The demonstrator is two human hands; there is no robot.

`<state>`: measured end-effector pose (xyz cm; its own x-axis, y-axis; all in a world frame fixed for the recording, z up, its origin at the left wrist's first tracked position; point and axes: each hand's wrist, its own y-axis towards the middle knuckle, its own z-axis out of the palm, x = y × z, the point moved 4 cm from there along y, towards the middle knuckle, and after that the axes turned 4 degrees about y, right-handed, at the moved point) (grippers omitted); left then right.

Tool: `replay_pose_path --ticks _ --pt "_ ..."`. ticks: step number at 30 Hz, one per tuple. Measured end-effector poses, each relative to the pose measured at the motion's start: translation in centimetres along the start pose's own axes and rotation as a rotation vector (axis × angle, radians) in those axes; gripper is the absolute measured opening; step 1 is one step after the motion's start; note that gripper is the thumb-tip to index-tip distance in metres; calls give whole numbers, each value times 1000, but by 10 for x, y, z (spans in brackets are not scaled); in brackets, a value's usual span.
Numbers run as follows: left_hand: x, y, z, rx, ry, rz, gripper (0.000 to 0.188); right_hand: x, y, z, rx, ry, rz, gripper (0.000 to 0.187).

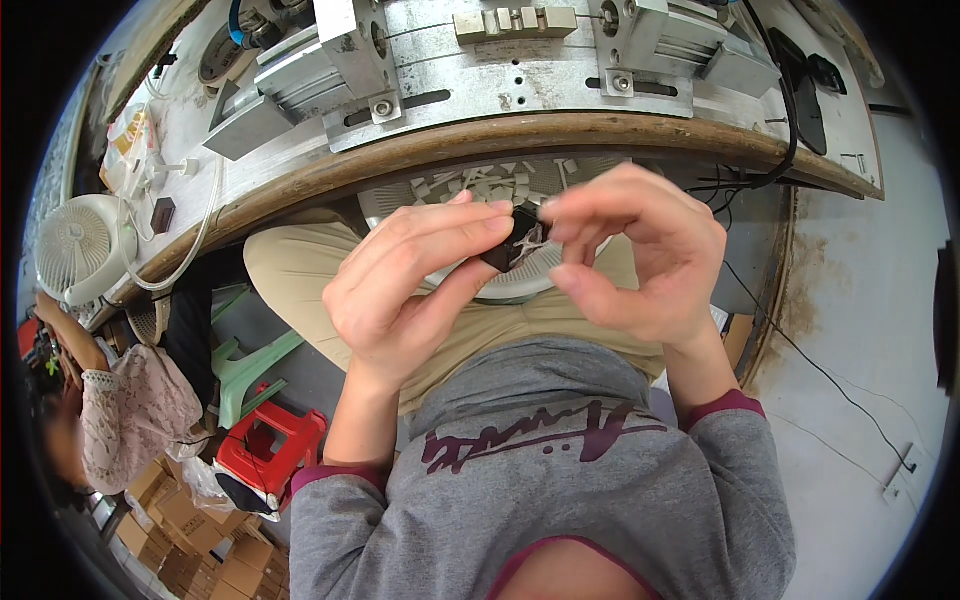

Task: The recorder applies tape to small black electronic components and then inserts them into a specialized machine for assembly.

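Both hands are up over the lap, working one small black part (512, 243) — left hand (405, 285) pinches it between thumb and curled fingers, right hand (640, 262) nips its other edge with fingertips closed tight. Right behind it sits a round tray (400, 200) of little white pieces, tucked under the wooden bench edge (560, 133).
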<state>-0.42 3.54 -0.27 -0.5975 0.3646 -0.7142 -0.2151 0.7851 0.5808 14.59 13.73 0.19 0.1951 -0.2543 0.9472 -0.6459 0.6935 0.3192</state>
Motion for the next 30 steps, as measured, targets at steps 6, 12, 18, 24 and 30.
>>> replay_pose_path --ticks 6,12,18,24,30 --pt "-9 0 1 16 67 58 28 -3 4 2 47 -105 -45 31" --pt "-5 -4 4 82 41 55 29 -15 -2 6 27 37 88 21" --pt "-3 -6 10 43 55 35 26 -33 -7 5 42 171 114 24" --pt "3 -2 3 95 -59 -95 30 -21 -9 1 -13 9 29 26" --pt "0 -3 5 -12 -26 10 29 -18 -6 7 41 133 177 33"
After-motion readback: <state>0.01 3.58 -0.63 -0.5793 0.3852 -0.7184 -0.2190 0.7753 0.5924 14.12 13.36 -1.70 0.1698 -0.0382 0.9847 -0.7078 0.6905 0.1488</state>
